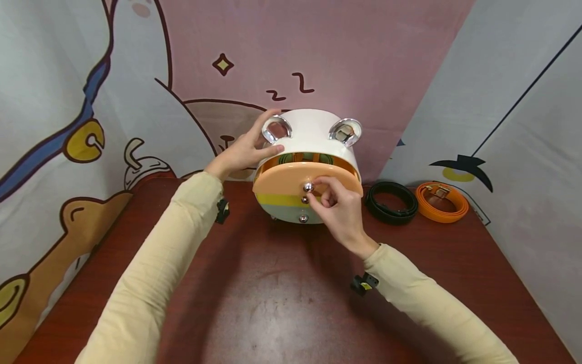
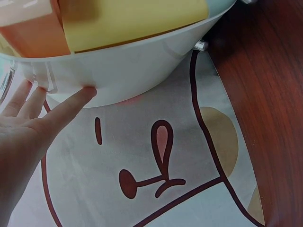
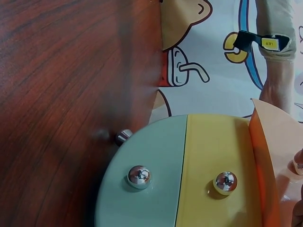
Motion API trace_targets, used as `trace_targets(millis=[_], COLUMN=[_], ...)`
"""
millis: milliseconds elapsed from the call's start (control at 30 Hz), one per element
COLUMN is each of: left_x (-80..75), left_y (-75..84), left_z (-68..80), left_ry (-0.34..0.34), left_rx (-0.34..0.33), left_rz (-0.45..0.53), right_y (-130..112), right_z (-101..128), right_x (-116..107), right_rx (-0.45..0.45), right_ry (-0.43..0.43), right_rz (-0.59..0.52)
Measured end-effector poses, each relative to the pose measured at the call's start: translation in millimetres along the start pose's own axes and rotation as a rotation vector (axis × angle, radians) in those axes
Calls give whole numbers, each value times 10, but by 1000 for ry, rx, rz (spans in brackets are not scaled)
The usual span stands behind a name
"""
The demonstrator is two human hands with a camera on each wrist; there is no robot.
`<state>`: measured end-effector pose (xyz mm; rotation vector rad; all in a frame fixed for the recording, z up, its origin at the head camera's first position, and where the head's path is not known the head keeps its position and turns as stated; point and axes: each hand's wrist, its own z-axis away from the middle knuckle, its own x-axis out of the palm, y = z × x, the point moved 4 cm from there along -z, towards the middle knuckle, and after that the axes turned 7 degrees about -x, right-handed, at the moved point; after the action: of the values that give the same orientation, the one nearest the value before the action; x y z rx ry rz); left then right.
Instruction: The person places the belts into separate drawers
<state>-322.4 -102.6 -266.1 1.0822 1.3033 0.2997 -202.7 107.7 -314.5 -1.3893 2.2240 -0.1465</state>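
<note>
A rounded white drawer box [image 1: 311,124] with shiny ear-shaped trims stands at the back of the table. Its orange top drawer [image 1: 282,177] is pulled partly out, and a green coiled item [image 1: 291,157] shows inside, mostly hidden. My right hand [image 1: 341,207] pinches the drawer's round metal knob [image 1: 308,187] between thumb and fingers. Against the box's left side, my left hand [image 1: 247,146] rests with fairly straight fingers [image 2: 71,106], beside the left ear trim [image 1: 276,129]. Below the orange drawer are a yellow drawer [image 3: 215,151] and a grey-green drawer [image 3: 147,156], both closed.
To the right of the box lie a coiled black belt [image 1: 391,202] and a coiled orange belt [image 1: 442,202]. The dark wooden table [image 1: 273,303] extends in front. A cartoon-printed cloth [image 1: 345,55] hangs close behind the box.
</note>
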Motion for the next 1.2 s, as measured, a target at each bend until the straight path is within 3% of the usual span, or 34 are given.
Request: trace_targets(millis=[1200], left_x=[-7], left_y=[1], left_z=[-5], left_ry=[-3], left_rx=[24], left_rz=[28], right_y=[211], right_z=[-109], right_x=[98], right_rx=[22], right_ry=[41], right_rz=[27])
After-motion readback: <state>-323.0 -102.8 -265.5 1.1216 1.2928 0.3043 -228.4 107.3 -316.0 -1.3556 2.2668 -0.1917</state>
